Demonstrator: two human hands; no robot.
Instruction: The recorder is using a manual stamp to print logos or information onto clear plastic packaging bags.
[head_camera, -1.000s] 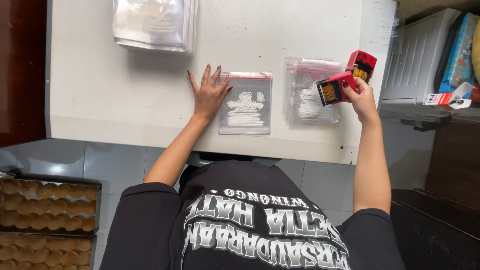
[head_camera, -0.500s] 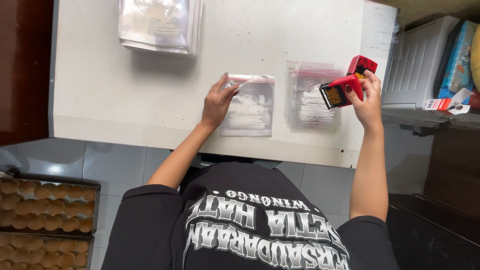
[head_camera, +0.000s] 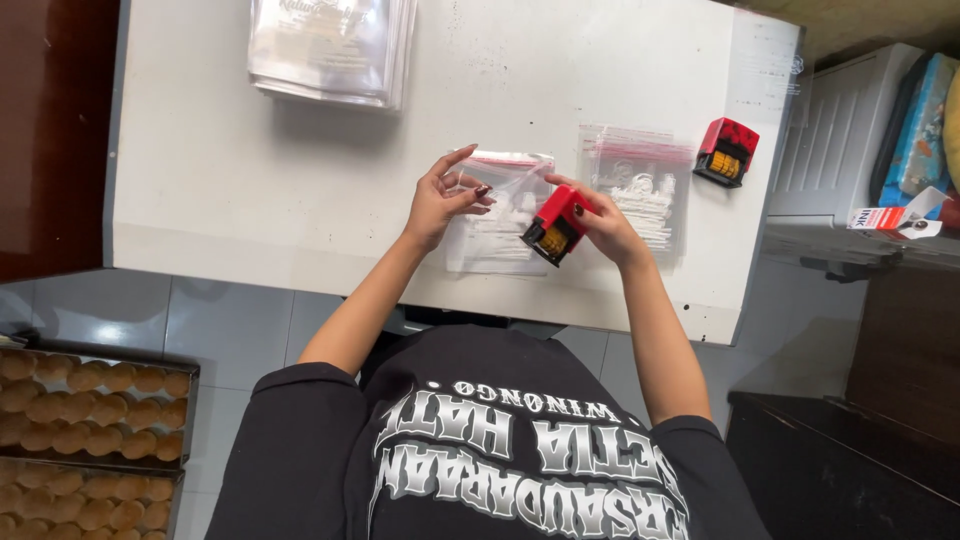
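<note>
My left hand (head_camera: 441, 200) pinches the left edge of a clear zip bag (head_camera: 505, 215) with a red seal strip, lifting it off the white table (head_camera: 220, 190). My right hand (head_camera: 603, 222) grips a red stamp (head_camera: 553, 225) with a yellow band, held over the bag's right side. A second red stamp (head_camera: 726, 151) stands on the table at the right. Beside it lies a small pile of printed zip bags (head_camera: 645, 185).
A stack of clear bags (head_camera: 330, 45) lies at the table's far edge. Trays of round brown pastries (head_camera: 80, 440) sit on the floor at the left. A white appliance (head_camera: 835, 135) and coloured boxes (head_camera: 925, 130) stand at the right.
My right hand put one of the two red stamps down at the right and brought the other over the bag. My left hand went from pressing the bag flat to pinching its edge.
</note>
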